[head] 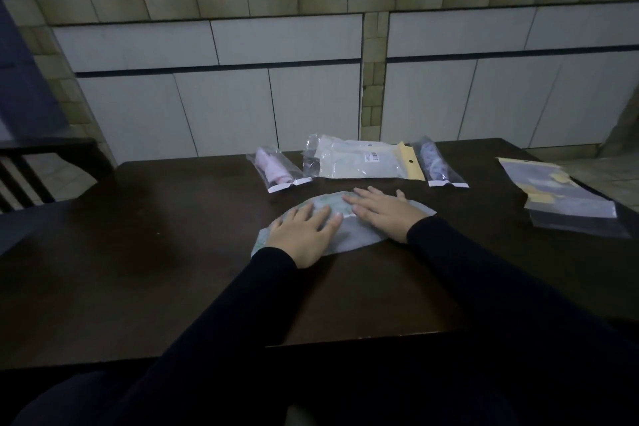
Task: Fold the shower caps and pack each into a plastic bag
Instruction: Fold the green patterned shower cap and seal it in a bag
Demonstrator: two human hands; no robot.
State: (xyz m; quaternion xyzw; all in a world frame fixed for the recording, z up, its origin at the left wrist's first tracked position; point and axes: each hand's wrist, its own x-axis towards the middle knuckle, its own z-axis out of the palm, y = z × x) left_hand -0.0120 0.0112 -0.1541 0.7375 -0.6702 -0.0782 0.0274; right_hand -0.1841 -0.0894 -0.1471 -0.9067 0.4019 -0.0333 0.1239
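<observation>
A pale green patterned shower cap (349, 235) lies folded into a half-moon on the dark table (173, 252). My left hand (304, 235) lies flat on its left part, fingers straight. My right hand (383, 213) presses flat on its right part, fingers spread. Behind them a pink rolled cap in a clear bag (276, 169) lies to the left and a purple one in a clear bag (435, 162) to the right.
A larger white packet with a yellow header (363, 161) lies between the two packed bags. A stack of flat plastic bags (560, 197) sits at the table's right edge. A chair (41, 166) stands at the left, a tiled wall behind.
</observation>
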